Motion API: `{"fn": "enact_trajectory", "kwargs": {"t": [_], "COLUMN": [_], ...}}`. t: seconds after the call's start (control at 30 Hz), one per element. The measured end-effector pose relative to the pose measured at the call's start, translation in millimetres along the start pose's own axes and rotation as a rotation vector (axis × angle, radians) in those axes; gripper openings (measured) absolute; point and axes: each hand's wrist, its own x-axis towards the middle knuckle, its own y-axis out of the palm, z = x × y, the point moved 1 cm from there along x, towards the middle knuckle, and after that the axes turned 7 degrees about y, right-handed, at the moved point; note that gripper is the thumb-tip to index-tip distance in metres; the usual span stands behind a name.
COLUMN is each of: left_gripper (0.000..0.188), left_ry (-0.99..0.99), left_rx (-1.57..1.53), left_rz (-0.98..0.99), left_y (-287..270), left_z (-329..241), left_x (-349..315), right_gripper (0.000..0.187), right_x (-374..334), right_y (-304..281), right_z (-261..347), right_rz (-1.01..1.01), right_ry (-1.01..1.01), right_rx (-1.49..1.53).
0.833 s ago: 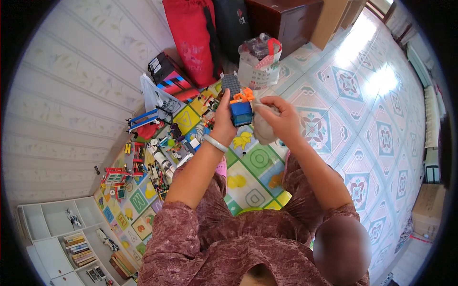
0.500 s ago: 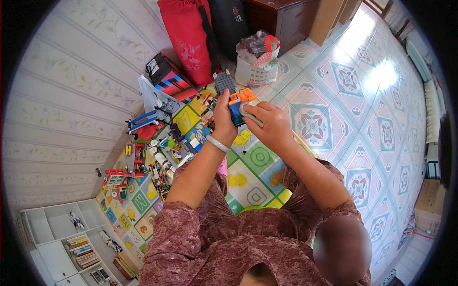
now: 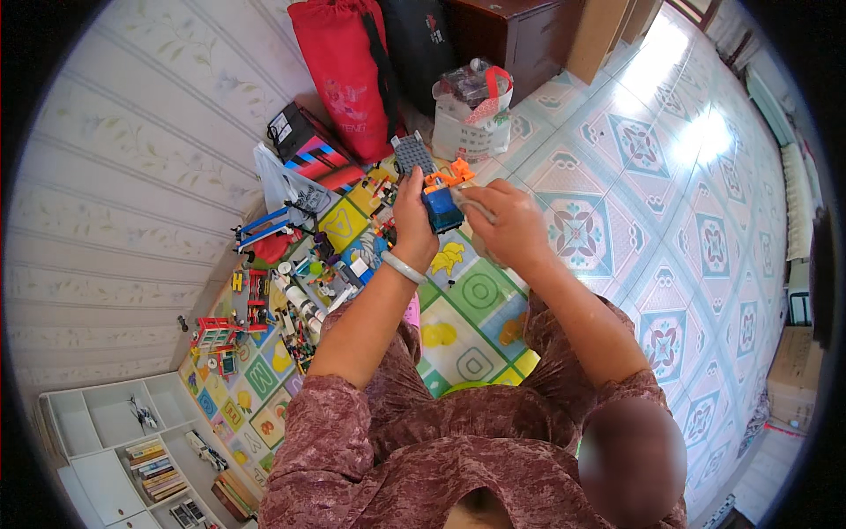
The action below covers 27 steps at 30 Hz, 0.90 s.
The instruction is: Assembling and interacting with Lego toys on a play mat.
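My left hand [image 3: 415, 220] is closed around a toy brick truck [image 3: 442, 210] with a blue cab, orange parts on top and a dark grey studded bed pointing away from me. Pinched in my right hand [image 3: 511, 225] is a greyish-white cloth [image 3: 477, 206], mostly hidden by the fingers. One end of this cloth reaches the orange and blue parts on the truck's right side; whether it touches them I cannot tell. Both hands are raised above the colourful play mat [image 3: 480, 291].
Loose toy bricks [image 3: 304, 304] and a red toy building [image 3: 216, 331] cover the mat's left part. Behind stand a white bag [image 3: 471, 128] with red handles, a red long bag [image 3: 344, 79] and a striped box [image 3: 317, 154]. A white shelf [image 3: 106, 480] holds books at lower left.
My right hand has drawn a little to the right and back from the truck, pulling the cloth with it. More of the blue cab shows. My left hand keeps its hold.
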Motion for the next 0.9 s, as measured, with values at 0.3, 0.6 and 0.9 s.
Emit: {"fn": "enact_trajectory", "kwargs": {"t": [0.3, 0.6, 0.9], "left_gripper": [0.027, 0.059, 0.065], "left_ry": [-0.006, -0.029, -0.147], "left_rx": [0.084, 0.213, 0.208], "left_rz": [0.081, 0.202, 0.234], "left_y": [21, 22, 25], "left_z": [-16, -6, -7], "left_x": [-21, -25, -30], "right_gripper": [0.031, 0.029, 0.024], "right_x": [6, 14, 13], "right_y": [-22, -29, -31], "right_z": [4, -10, -17], "right_rz": [0.020, -0.035, 0.002], "right_ry": [0.240, 0.296, 0.343], "right_rx": [0.214, 0.242, 0.296]}}
